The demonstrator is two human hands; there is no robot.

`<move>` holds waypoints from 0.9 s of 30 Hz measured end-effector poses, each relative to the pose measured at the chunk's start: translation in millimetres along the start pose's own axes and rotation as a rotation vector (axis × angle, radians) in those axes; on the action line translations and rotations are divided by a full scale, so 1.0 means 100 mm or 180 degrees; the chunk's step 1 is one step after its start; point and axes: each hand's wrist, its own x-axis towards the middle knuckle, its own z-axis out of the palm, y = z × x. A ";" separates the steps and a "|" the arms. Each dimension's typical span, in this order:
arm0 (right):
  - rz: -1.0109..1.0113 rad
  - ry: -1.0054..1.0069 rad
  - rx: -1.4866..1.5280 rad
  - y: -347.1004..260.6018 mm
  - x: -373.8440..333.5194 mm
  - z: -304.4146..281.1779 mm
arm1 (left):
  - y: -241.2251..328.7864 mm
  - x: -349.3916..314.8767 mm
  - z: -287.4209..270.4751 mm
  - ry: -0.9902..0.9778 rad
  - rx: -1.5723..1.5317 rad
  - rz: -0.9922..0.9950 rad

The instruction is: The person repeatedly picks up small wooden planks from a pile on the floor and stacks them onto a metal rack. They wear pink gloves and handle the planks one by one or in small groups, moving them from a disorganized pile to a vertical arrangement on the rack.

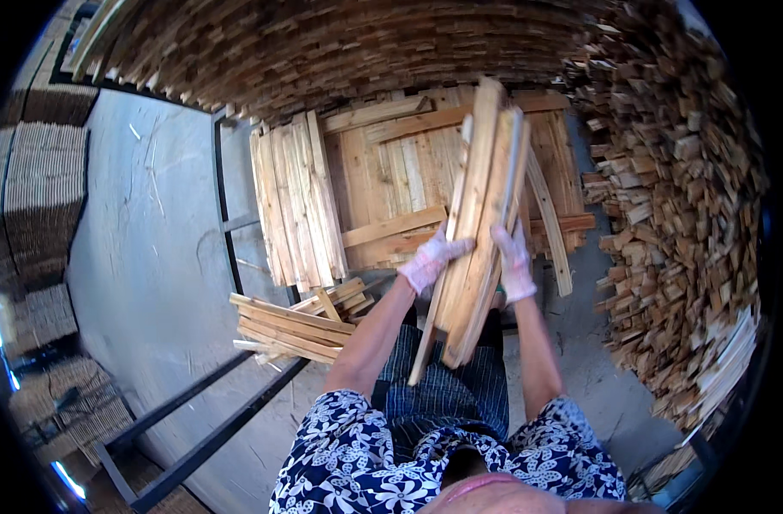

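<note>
Between my two gloved hands I hold a bundle of wooden slats (479, 214), tilted lengthwise away from me with uneven ends. My left hand (436, 259) presses on the bundle's left side, its thumb over the top slat. On the right side my right hand (515, 261) grips the edge, fingers partly hidden behind the wood. Beneath the far half of the bundle lies a low platform of boards (395, 176). A row of pale slats (297, 206) rests side by side on the platform's left end.
A loose heap of slats (293, 330) lies left of my legs, near a black metal frame (211, 390). Tall stacked wood (366, 51) walls the far side, and a rough wood pile (682, 214) rises at right. Bundled stacks (44, 171) stand far left on the grey floor (151, 257).
</note>
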 end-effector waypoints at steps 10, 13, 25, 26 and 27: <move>0.0174 -0.0464 -0.3240 0.63 1.83 0.25 | 0.06 1.19 -1.40 0.2167 0.2346 -0.0294; -0.0177 -0.0247 -0.3014 0.85 2.00 -0.42 | 0.26 1.29 -1.28 0.2271 0.2026 -0.0222; -0.1398 -0.0017 -0.3344 0.54 1.35 -0.02 | 1.30 0.83 -1.18 0.2942 0.1489 -0.0100; -0.1357 -0.0061 -0.3354 0.47 1.24 0.13 | 1.34 0.71 -1.18 0.3063 0.1621 -0.0081; -0.1407 -0.0183 -0.3479 0.38 1.15 0.42 | 1.41 0.56 -1.28 0.3238 0.1736 -0.0050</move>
